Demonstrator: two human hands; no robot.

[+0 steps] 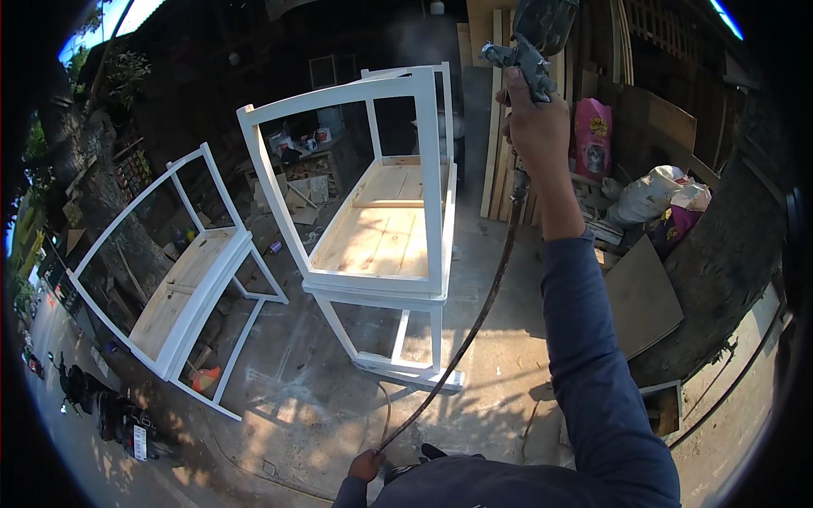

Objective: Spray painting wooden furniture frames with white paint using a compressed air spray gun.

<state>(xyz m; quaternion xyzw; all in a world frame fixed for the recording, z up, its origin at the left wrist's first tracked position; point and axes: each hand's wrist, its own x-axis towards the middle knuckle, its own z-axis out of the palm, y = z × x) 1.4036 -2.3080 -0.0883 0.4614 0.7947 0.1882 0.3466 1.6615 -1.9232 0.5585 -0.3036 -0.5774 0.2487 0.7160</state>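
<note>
My right hand [535, 134] is raised at the upper right, closed around a dark spray gun [527, 63] with a cup on top. A long hose [472, 339] hangs from the gun down to my left hand [364, 466], which grips it low at the bottom. Left of the gun stands a white-painted wooden piece [373, 284], stacked on another, with raised leg frames and an unpainted plank underside. A similar white piece [199, 313] stands farther left. A faint haze hangs in the dark area behind the middle piece.
Planks [500, 118], a pink sack [593, 140] and white sacks [648, 199] are at the right, near a leaning board [639, 300]. A cluttered bench [301, 144] is behind. A tree trunk [110, 220] and scooters [106, 406] line the left.
</note>
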